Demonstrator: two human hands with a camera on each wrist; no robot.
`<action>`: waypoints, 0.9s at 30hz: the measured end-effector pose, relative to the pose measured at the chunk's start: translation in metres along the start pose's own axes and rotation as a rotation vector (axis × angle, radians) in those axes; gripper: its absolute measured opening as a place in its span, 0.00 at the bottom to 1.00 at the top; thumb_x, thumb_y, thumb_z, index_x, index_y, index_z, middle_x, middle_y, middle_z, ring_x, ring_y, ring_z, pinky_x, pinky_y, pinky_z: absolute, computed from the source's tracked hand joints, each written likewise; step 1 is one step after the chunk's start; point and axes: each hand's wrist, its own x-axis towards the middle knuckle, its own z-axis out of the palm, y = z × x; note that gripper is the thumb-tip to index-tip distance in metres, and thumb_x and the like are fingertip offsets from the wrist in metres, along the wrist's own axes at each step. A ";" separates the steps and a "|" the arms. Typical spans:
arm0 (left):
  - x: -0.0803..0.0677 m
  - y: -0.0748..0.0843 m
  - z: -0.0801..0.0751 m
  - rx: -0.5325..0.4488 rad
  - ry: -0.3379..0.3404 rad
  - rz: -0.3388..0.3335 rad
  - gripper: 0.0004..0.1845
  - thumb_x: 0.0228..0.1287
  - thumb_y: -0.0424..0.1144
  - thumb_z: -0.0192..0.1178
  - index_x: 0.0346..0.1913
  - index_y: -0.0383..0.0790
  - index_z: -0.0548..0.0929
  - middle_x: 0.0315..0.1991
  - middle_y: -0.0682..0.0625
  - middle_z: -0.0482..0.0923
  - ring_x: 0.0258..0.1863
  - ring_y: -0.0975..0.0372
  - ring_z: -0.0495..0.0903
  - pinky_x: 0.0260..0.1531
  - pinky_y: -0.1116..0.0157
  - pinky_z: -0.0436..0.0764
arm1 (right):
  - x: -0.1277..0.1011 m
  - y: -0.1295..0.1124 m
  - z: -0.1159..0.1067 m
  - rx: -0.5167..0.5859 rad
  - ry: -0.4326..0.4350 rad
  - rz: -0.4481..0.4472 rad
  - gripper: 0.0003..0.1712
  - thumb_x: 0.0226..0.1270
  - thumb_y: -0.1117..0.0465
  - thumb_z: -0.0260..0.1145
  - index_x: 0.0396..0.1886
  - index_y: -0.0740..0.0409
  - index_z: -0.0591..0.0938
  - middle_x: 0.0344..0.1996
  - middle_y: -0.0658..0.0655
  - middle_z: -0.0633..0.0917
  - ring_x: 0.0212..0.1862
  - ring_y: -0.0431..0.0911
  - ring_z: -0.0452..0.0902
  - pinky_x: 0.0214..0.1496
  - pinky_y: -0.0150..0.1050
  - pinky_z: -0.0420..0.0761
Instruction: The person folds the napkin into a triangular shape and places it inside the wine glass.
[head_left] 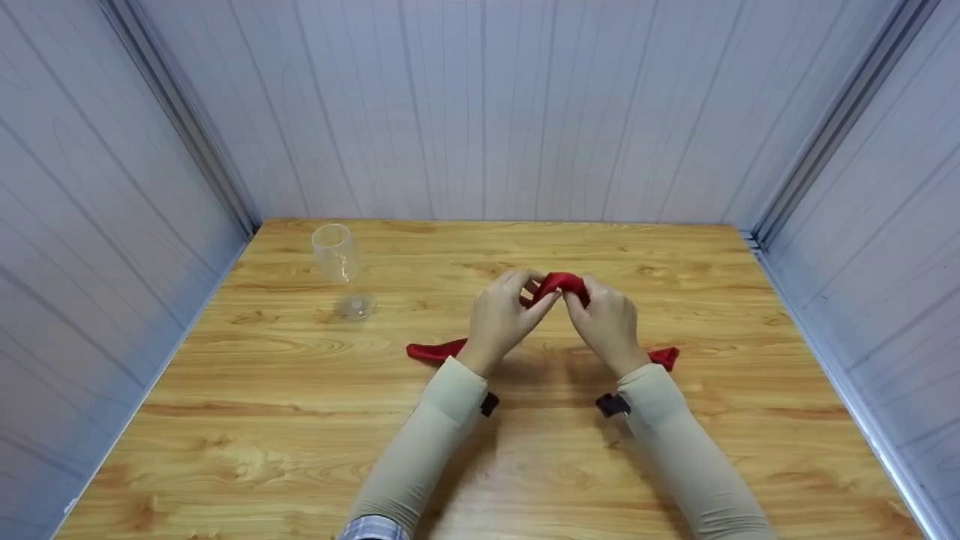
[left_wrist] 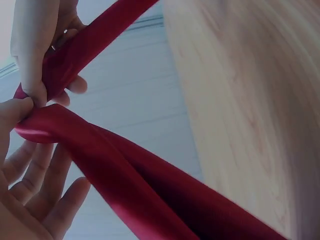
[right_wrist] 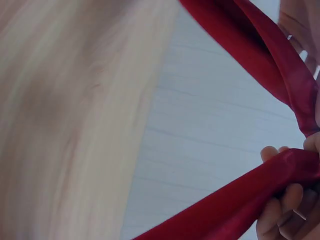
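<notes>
red cloth (head_left: 561, 285) middle hidden behind both hands in head view, its ends cut off at lower edge in both wrist views, tabletop (left_wrist: 250, 100) blurred in wrist views, left hand (left_wrist: 30, 200) cropped at lower left

We look down and forward from the head camera, well back, taking in the whole table (head_left: 300, 420) and the walls behind. Our two wrist cameras sit very close, each facing along its hand toward the cloth (left_wrist: 150, 190) (right_wrist: 240, 200). All three views share the cloth's middle fold (head_left: 562, 283) and the tabletop.
</notes>
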 end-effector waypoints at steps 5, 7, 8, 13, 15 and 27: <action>0.002 0.005 -0.005 -0.070 -0.002 -0.017 0.13 0.67 0.53 0.65 0.45 0.50 0.85 0.34 0.59 0.81 0.28 0.72 0.83 0.29 0.72 0.80 | 0.006 -0.004 -0.005 0.118 -0.020 0.029 0.09 0.65 0.65 0.66 0.26 0.59 0.77 0.14 0.48 0.68 0.16 0.41 0.60 0.19 0.37 0.61; 0.003 0.006 -0.007 -0.091 -0.001 -0.022 0.12 0.67 0.53 0.66 0.45 0.50 0.86 0.34 0.59 0.81 0.28 0.72 0.83 0.30 0.72 0.80 | 0.007 -0.005 -0.007 0.172 -0.050 0.060 0.09 0.67 0.63 0.65 0.27 0.58 0.77 0.14 0.48 0.68 0.16 0.40 0.60 0.19 0.36 0.61; 0.003 0.006 -0.008 -0.102 -0.001 -0.024 0.12 0.67 0.53 0.66 0.44 0.50 0.86 0.34 0.59 0.81 0.28 0.71 0.83 0.30 0.72 0.80 | 0.007 -0.006 -0.008 0.207 -0.072 0.079 0.08 0.68 0.62 0.65 0.28 0.58 0.78 0.15 0.48 0.70 0.16 0.40 0.61 0.19 0.35 0.62; 0.004 0.003 -0.010 -0.174 0.004 -0.031 0.14 0.66 0.53 0.67 0.46 0.48 0.87 0.37 0.57 0.83 0.30 0.69 0.84 0.34 0.72 0.82 | 0.010 -0.008 -0.020 0.388 -0.201 0.193 0.07 0.70 0.58 0.67 0.43 0.55 0.82 0.21 0.51 0.78 0.22 0.43 0.68 0.26 0.35 0.68; 0.005 0.001 -0.011 -0.209 0.002 -0.031 0.14 0.65 0.51 0.68 0.46 0.46 0.88 0.38 0.55 0.83 0.31 0.69 0.84 0.35 0.72 0.82 | 0.012 -0.013 -0.027 0.428 -0.227 0.211 0.10 0.69 0.60 0.68 0.47 0.56 0.82 0.24 0.52 0.80 0.25 0.44 0.69 0.29 0.35 0.69; 0.005 -0.007 -0.010 -0.630 -0.170 -0.025 0.21 0.66 0.37 0.67 0.61 0.43 0.82 0.48 0.52 0.83 0.42 0.63 0.85 0.40 0.63 0.85 | 0.021 -0.045 -0.058 0.512 -0.151 0.313 0.10 0.71 0.65 0.66 0.47 0.68 0.85 0.35 0.60 0.88 0.36 0.45 0.84 0.39 0.30 0.79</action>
